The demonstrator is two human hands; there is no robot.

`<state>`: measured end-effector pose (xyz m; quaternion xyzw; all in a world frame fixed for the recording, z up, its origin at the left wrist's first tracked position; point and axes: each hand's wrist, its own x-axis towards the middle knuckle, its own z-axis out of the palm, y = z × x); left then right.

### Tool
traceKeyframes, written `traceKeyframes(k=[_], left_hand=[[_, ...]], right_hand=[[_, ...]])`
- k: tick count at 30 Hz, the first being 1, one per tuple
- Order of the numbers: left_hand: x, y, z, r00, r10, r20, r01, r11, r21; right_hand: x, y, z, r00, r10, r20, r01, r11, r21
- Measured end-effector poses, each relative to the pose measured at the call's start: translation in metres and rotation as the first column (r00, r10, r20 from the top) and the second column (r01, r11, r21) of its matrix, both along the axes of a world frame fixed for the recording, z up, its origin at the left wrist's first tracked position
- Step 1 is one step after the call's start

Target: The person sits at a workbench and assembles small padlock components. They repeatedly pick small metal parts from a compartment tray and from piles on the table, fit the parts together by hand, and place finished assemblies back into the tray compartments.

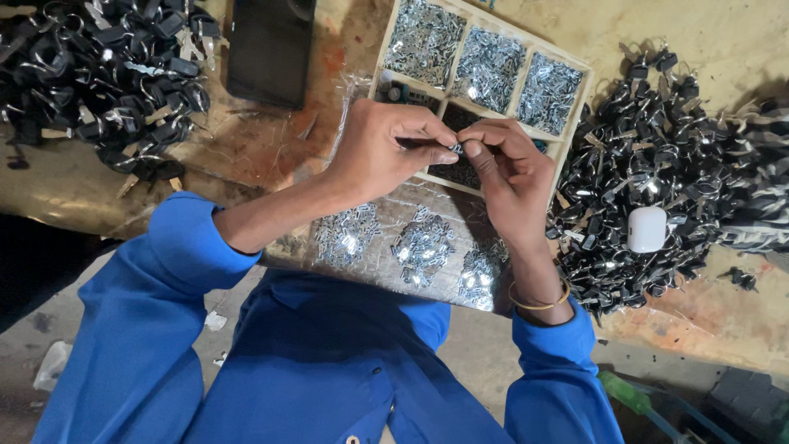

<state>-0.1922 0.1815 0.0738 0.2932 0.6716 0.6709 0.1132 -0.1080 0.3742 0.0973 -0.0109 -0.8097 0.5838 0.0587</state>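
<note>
My left hand (380,148) and my right hand (509,168) meet above a wooden compartment tray (575,107). Between their fingertips both pinch one small dark part with a shiny metal piece (454,148). The tray's far compartments hold several heaps of small silver metal pieces (485,66); a near compartment holds dark bits (460,171), partly hidden by my hands. Below my hands, three small heaps of silver pieces (421,245) lie on a clear plastic sheet (394,210). Blue sleeves cover both arms, and a thin bangle (538,304) sits on my right wrist.
A big heap of black parts with metal rings (666,164) lies at the right, with a small white case (647,228) on it. Another such heap (99,74) fills the far left. A dark flat slab (269,49) lies at the back. The worn bench edge runs near my body.
</note>
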Motion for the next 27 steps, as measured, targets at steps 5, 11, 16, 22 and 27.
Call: traceKeyframes(k=[5,11,16,22,27], left_hand=[[0.001,-0.001,-0.001,1.0,0.006,0.029,-0.006,1.0,0.007],[0.0,-0.001,-0.002,1.0,0.029,0.006,-0.029,0.999,0.019],[0.0,0.0,-0.003,0.999,0.021,0.043,-0.023,0.999,0.046],[-0.001,0.0,-0.003,0.998,0.008,0.066,-0.013,0.998,0.063],[-0.001,0.0,-0.005,0.998,0.018,0.053,-0.02,0.999,0.041]], right_hand=[[0.0,-0.005,0.001,0.999,-0.029,0.018,0.029,0.999,-0.045],[-0.004,0.009,0.015,0.992,0.127,0.01,-0.127,0.986,0.104],[-0.01,0.004,0.0,0.996,0.032,-0.082,0.031,0.742,0.669],[-0.011,0.01,-0.001,0.997,0.053,-0.058,0.01,0.652,0.758],[-0.009,0.012,0.011,0.993,0.067,-0.095,0.015,0.738,0.674]])
